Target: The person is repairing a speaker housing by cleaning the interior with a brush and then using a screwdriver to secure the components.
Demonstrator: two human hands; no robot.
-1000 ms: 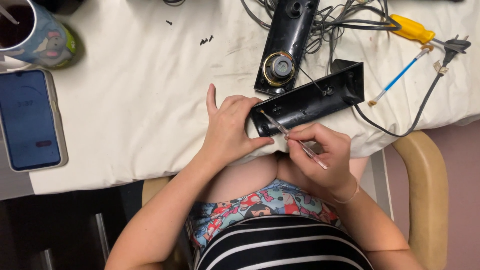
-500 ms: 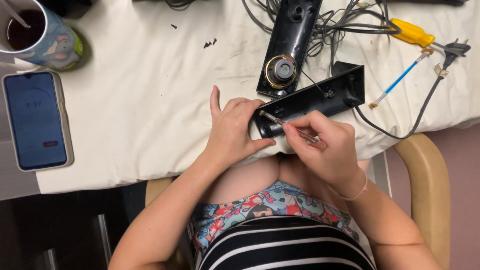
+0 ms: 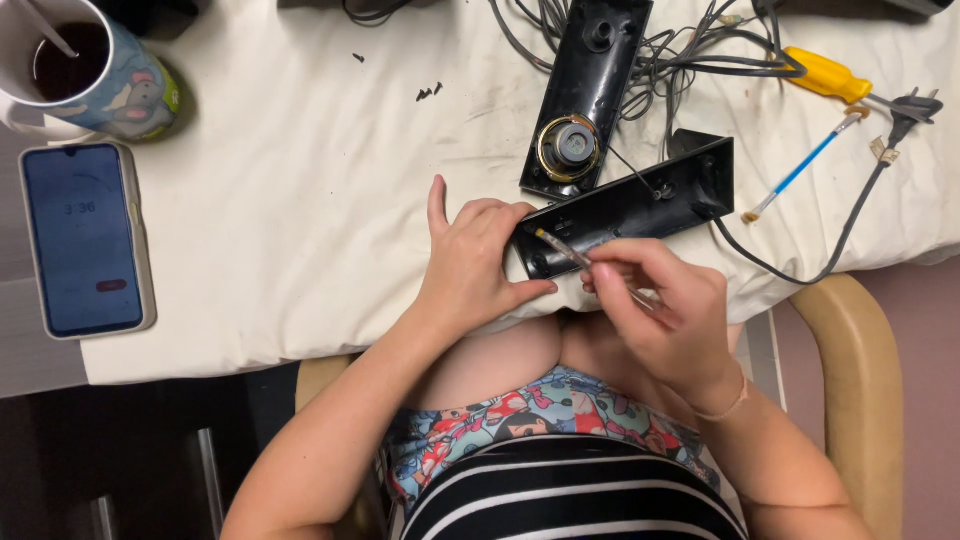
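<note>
A long black speaker housing lies at the near edge of a white-covered table. My left hand rests on the cloth and holds the housing's left end steady. My right hand pinches a thin screwdriver whose tip sits in the housing near that left end. A second black panel with a round speaker cone lies just behind, joined to it by thin wires.
A phone with a lit screen lies at the left, with a patterned mug of dark drink behind it. Tangled cables, a yellow-handled screwdriver, a blue-handled tool and several small screws lie on the cloth. A chair arm curves at the right.
My right hand has shifted slightly, working the thin screwdriver at the housing's left end. The view has drifted a little; my left hand stays in place.
</note>
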